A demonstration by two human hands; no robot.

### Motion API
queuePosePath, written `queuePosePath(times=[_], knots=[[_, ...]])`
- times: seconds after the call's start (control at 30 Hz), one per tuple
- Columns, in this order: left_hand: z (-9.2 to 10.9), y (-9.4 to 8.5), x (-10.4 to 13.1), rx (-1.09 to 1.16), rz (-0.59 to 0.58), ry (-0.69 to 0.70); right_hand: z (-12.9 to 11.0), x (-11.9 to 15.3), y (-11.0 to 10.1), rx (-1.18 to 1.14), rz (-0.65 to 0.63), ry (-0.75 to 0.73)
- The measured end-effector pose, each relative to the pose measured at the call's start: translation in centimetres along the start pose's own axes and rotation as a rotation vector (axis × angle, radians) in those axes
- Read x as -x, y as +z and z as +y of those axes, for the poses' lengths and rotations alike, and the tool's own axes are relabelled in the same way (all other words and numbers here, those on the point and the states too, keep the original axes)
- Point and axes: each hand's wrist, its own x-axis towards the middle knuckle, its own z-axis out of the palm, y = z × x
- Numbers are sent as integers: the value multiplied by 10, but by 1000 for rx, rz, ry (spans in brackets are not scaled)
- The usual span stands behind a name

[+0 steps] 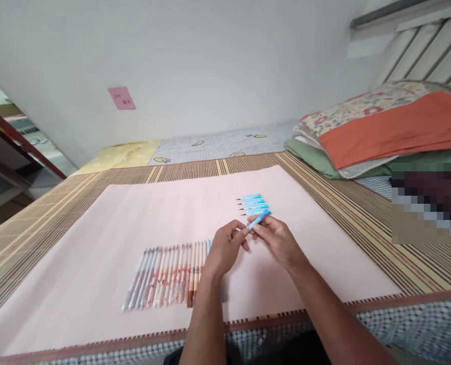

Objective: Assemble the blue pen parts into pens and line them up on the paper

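One pink note (121,98) on the wall, left of centre. Below it, a large pale pink sheet (187,213) lies over a striped mat (164,175). Next, many pens (168,276) in a row side by side, grey-white ones at the left end, then red-patterned, then tan and brown; the row's right end runs behind the left forearm. Left hand (225,247): thumb and fingertips closed on the lower end of a blue pen (258,220), which is held tilted above the sheet, upper end to the right. Just beyond it, four slim blue pieces (252,202), stacked in parallel, dark tips pointing left. Right hand (280,241): fingers pinching the same pen nearer its upper end. Far right, folded orange and floral bedding (385,126) piled on green cloth (312,158).
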Motion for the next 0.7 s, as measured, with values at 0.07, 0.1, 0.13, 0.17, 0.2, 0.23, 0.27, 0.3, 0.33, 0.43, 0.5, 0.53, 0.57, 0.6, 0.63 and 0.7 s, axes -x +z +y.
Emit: queuePosePath(times=[0.07,0.1,0.13,0.17,0.2,0.23,0.27,0.3,0.33,0.43,0.5,0.53,0.57,0.6,0.63,0.7], knots=[[-1,-1,0,48,-23,-2,1,0,-1,-11,-29,32],[-1,-1,0,70,-30,-1,0,0,-2,-16,-34,38],[-2,-2,0,92,-42,-1,0,-1,-2,-26,-32,37],[-2,-3,0,111,-63,0,0,-1,-3,-38,-25,33],[-2,-3,0,126,-86,-2,-1,-1,-3,-55,-14,29],[-3,-4,0,133,-105,-8,-1,-2,-3,-75,-4,29],[-3,-5,0,135,-117,-18,-1,-2,-4,-95,4,32],[-3,-5,0,137,-120,-33,-1,-3,-4,-109,9,37],[-4,-5,0,141,-120,-47,-1,-3,-5,-115,9,43],[-5,-4,-1,208,-144,-69,-1,-3,-6,-97,-7,39],[-5,-2,-1,268,-171,-60,-2,-3,-8,-93,-31,35],[-5,-2,-1,297,-182,-53,-3,-3,-9,-98,-47,38],[-5,-1,-1,326,-193,-48,-4,-3,-10,-103,-65,43],[-4,-1,-1,353,-205,-44,-6,-3,-12,-102,-84,48],[-4,0,0,379,-218,-42,-7,-3,-13,-96,-100,49],[-3,1,0,426,-239,-37,-10,-3,-17,-71,-116,42]])
